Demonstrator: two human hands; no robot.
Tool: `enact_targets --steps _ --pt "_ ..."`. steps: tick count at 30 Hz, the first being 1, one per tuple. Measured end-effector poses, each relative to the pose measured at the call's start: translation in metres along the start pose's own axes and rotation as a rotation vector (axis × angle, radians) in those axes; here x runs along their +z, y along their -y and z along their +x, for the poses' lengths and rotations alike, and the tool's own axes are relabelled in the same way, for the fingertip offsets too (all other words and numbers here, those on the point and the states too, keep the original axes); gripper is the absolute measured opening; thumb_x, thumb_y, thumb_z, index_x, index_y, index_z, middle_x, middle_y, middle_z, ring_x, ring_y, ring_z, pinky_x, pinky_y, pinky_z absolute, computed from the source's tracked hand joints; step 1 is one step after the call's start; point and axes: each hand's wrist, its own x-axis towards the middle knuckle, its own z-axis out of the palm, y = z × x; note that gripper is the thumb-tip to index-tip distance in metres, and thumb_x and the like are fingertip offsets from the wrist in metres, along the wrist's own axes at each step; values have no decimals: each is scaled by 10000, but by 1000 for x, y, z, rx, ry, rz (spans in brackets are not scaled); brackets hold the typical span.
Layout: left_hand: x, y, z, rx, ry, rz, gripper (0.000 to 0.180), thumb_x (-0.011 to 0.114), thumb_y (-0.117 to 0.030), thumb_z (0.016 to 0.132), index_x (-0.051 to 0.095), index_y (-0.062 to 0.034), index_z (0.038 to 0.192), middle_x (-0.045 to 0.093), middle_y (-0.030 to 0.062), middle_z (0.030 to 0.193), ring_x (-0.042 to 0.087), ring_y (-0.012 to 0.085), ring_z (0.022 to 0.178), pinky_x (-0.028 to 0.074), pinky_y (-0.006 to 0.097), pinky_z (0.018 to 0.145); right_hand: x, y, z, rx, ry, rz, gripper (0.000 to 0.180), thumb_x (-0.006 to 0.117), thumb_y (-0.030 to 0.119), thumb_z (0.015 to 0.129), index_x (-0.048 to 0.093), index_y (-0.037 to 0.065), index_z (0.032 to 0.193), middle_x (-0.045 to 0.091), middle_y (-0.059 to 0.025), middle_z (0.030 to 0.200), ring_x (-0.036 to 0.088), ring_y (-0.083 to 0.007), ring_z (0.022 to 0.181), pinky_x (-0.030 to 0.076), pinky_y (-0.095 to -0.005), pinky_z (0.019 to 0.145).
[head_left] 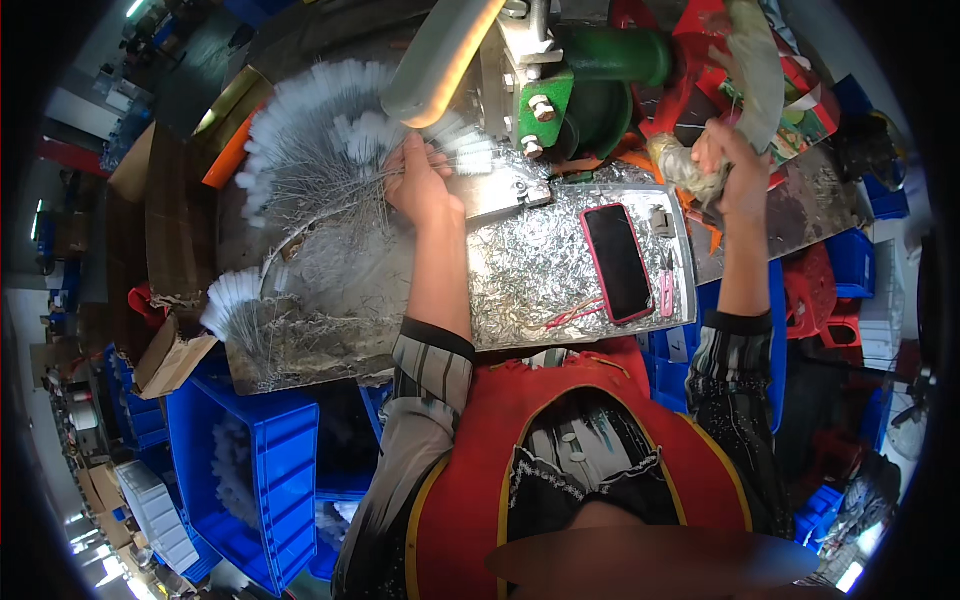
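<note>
My left hand [420,185] grips a fan of thin wire stems with white bristle tips [320,140], held against the base of a green and grey machine [560,90]. My right hand [725,160] is raised and closed around the cloth-wrapped end of a lever handle [755,75] on the machine's right side. Between my arms a smartphone in a red case [617,262] lies on the metal worktop [530,270], which is strewn with shiny wire scraps.
A second bunch of white-tipped wires [235,300] lies at the worktop's left end. Small pink snips [667,285] sit right of the phone. Blue plastic crates [250,470] stand below left, cardboard boxes [170,220] at far left, blue bins [850,260] at right.
</note>
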Motion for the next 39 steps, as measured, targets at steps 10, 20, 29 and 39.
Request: enact_targets --steps 10,20,29,39 --pt "-5 7 0 6 111 43 130 615 -47 773 534 24 845 549 79 708 512 124 518 438 202 411 2 -4 -2 8 -76 16 306 514 76 742 409 58 455 416 -64 450 441 -169 462 391 -297 564" --pt "7 3 -2 -45 44 34 97 581 -49 794 523 17 836 538 73 659 495 115 494 409 201 396 -6 -1 0 17 -56 19 323 516 92 752 402 54 452 420 -64 459 444 -169 471 397 -289 575" --pt "5 2 3 5 13 41 95 604 -46 781 534 17 794 511 64 661 486 124 499 423 209 375 -2 13 2 84 -26 -34 310 512 80 749 407 56 458 411 -60 459 438 -171 470 399 -293 588" --pt "-2 7 3 -51 121 -39 124 593 -52 788 528 16 869 543 78 716 534 144 568 466 229 445 -5 -26 0 -126 -82 56 245 537 72 724 458 28 497 440 -77 470 462 -183 469 409 -297 559"
